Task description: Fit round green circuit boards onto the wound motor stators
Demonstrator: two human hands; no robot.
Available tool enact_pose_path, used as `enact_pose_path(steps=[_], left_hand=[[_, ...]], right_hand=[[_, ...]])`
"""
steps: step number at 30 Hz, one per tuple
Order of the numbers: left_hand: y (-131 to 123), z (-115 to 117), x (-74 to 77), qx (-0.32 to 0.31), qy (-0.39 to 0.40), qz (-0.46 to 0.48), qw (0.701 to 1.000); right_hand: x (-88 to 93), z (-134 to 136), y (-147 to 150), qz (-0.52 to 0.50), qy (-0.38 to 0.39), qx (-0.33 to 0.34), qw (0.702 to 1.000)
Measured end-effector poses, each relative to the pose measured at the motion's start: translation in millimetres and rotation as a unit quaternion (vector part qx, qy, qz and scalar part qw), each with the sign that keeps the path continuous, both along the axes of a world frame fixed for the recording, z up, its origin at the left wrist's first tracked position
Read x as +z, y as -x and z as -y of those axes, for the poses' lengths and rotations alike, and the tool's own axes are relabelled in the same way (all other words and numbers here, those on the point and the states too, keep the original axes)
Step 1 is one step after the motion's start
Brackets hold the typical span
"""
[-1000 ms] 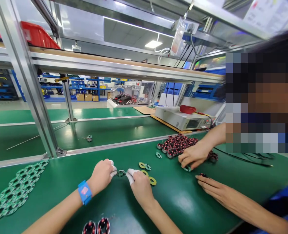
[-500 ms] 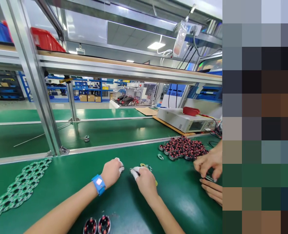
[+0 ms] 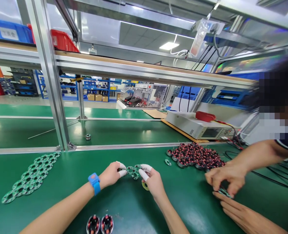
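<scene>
While both hands (image 3: 110,175) hold perhaps four green rings (image 3: 133,172), two coils (image 3: 102,224) lie paired.

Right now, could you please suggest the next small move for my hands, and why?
Perhaps gently bend the green rings apart: they appear joined in a small cluster, pinched by your left hand on one side and your right hand on the other.

"What colour is the counter (image 3: 126,211)?"
"Deep green."
"And the little rings (image 3: 135,177)?"
"Green as well, patterned with white and dark marks."
"The finger covers (image 3: 144,175)?"
"Plain white. The wristband (image 3: 95,186) is bright blue with a faint orange mark."
"The 2 coils (image 3: 93,217) in front?"
"Black, striped with pinkish red. The pile (image 3: 197,156) repeats that as speckles."
"And the washer (image 3: 146,187)?"
"Yellow."
</scene>
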State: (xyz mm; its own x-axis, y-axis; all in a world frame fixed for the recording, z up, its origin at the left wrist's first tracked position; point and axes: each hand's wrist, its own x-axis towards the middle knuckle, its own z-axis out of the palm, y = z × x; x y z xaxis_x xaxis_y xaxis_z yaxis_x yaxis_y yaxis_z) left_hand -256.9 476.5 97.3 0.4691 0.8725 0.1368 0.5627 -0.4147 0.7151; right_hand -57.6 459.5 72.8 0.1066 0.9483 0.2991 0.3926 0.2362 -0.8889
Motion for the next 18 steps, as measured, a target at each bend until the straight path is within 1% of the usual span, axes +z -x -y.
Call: enact_pose_path(steps=[4,7,10,12,13,17,18], left_hand=[[0.3,4.3,-0.7,0.027,-0.022,-0.022,0.999],[-5.7,5.0,-0.4,0.038,-0.029,-0.047,0.998],[-11.0,5.2,0.7,0.054,-0.035,-0.074,0.995],[-12.8,5.4,1.4,0.062,-0.037,-0.091,0.993],[-13.2,5.6,1.7,0.064,-0.038,-0.099,0.992],[-11.9,7.7,3.0,0.060,-0.045,-0.118,0.990],[-11.3,8.3,3.6,0.057,-0.047,-0.122,0.990]], right_hand=[[7.5,4.2,3.9,0.058,-0.016,-0.001,0.998],[8.2,6.7,6.1,0.114,-0.022,-0.043,0.992],[4.1,6.1,3.3,0.156,-0.022,-0.091,0.983],[1.3,3.2,-1.4,0.173,-0.021,-0.103,0.979],[0.4,1.3,-4.2,0.178,-0.025,-0.093,0.979],[0.6,-5.0,-12.7,0.208,-0.065,-0.001,0.976],[1.0,-5.3,-13.3,0.219,-0.074,0.008,0.973]])
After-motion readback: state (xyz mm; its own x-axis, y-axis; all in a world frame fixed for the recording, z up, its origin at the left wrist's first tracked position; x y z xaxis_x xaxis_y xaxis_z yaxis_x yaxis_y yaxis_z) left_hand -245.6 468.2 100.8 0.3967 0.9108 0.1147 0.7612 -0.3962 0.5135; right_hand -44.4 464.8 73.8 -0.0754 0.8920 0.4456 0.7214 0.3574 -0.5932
